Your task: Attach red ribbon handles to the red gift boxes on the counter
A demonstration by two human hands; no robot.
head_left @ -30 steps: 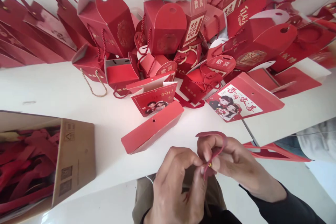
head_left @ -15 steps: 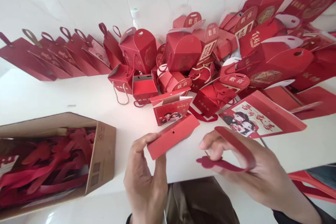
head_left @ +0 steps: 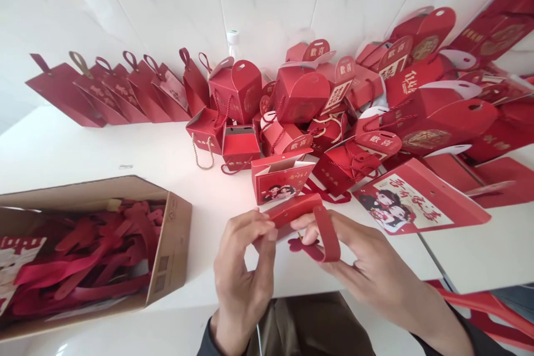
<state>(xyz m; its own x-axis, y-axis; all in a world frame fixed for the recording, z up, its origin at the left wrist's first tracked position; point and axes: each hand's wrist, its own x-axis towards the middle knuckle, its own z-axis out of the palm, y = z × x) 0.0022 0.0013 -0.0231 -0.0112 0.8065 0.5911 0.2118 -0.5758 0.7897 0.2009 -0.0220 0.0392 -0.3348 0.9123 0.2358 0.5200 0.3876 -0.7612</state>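
Observation:
Near the table's front edge, my left hand (head_left: 246, 272) pinches the left end of a small red paper box (head_left: 287, 211). A small hole shows in the box's upper face. My right hand (head_left: 359, 256) holds a looped dark red strap (head_left: 331, 236) with a flower-shaped end (head_left: 297, 245), close against the box's right part. A small gold-coloured pin sticks up by my right fingertips. Just behind stands an opened red gift box (head_left: 283, 178) printed with a cartoon couple.
On the left stands a cardboard carton (head_left: 173, 250) with several red straps (head_left: 104, 245) inside. Tall red boxes with loops (head_left: 142, 92) line the wall. Many red gift boxes (head_left: 300, 92) crowd the back and right, beside a flat printed red box (head_left: 417, 200). A red stool (head_left: 492, 311) stands lower right.
My right hand has moved left with the strap, up to the small box. My left fingers have shifted onto the box's upper edge. The camera view has tilted slightly.

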